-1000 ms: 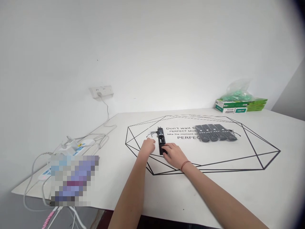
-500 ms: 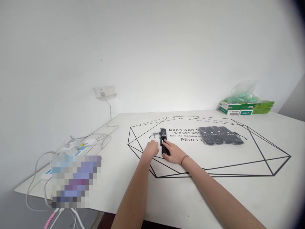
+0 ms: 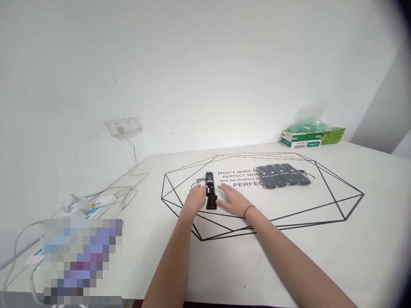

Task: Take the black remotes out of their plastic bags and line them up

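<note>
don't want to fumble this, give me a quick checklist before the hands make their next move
1. Black remote resting on the white table: ok.
2. Compartment in the remote covered: not ok, its inside shows.
3. Left hand gripping the remote: cannot tell, though its fingers are at the edge.
4. Right hand open, fingers spread: ok.
5. Wrapped remotes clear of both hands: ok.
6. Power strip clear of both hands: ok.

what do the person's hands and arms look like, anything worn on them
Both the left hand and right hand are ungloved, and no sleeves show on the forearms. A thin reddish band circles the right wrist; nothing is visible on the left wrist.
</note>
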Demonstrator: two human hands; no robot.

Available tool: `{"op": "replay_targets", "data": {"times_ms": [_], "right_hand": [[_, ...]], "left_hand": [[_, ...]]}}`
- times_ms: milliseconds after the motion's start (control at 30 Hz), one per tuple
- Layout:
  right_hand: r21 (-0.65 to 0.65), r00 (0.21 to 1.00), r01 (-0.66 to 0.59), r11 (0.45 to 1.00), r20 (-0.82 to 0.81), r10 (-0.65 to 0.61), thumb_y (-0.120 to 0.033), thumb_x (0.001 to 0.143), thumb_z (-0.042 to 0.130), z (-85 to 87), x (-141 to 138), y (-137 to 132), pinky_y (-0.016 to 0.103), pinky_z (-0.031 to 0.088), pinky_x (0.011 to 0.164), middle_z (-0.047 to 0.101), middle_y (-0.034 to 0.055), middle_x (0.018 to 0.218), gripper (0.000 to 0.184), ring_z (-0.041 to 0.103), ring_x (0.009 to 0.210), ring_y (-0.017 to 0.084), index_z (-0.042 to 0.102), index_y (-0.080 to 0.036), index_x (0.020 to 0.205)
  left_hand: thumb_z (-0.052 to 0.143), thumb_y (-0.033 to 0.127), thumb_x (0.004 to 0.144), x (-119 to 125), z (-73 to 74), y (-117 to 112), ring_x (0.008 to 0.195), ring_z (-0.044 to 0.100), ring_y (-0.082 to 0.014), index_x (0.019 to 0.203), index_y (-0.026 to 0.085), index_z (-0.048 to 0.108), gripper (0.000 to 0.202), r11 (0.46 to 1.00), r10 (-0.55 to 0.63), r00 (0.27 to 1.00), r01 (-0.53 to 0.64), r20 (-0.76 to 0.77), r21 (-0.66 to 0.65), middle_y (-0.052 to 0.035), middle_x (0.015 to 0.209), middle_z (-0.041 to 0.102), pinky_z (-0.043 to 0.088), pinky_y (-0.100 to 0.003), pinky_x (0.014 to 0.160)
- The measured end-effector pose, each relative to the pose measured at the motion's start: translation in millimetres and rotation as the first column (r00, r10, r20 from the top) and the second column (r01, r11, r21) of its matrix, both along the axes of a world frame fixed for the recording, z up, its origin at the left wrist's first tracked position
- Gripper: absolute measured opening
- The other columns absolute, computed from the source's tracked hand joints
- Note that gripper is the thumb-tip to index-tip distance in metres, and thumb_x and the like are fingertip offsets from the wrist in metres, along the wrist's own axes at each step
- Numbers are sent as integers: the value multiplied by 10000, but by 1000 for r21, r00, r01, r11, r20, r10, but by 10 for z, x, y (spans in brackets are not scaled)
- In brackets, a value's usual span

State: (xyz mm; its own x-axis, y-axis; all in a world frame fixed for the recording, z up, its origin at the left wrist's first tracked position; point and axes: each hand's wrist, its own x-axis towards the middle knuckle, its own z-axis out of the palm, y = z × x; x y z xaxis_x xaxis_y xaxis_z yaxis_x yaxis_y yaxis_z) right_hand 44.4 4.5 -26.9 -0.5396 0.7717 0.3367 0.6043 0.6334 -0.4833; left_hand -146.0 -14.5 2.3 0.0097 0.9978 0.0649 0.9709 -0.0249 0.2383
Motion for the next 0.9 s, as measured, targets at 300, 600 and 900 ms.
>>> {"op": "replay_targets", "data": {"times_ms": [300,600,900], "right_hand": [[82,613,775,627,142,-777,-411,814,479,-11,879,139,458,363,830,454,182,1199,450,365,1093,350,573,-152,1170],[68,673,728,682,117,-731,-171,803,424,-116,972,230,373,348,837,520,147,1063,251,437,979,271,659,-131,880],[-38,623,781,623,103,-775,-414,781,522,-76,911,204,416,363,825,525,160,1062,433,455,1027,326,549,-192,1153]], "left_hand": [[466,412,812,211,-18,-42,985,526,-208,992,237,602,286,998,-61,996,60,63,16,-60,1090,534,415,-289,825],[411,328,838,371,-41,-82,842,574,-191,1080,190,533,305,997,58,998,-56,-31,44,-99,1103,489,419,-280,714],[410,312,821,382,-14,-106,988,510,-261,1091,186,553,331,990,127,984,-118,-128,71,-121,1096,519,385,-365,799]]}}
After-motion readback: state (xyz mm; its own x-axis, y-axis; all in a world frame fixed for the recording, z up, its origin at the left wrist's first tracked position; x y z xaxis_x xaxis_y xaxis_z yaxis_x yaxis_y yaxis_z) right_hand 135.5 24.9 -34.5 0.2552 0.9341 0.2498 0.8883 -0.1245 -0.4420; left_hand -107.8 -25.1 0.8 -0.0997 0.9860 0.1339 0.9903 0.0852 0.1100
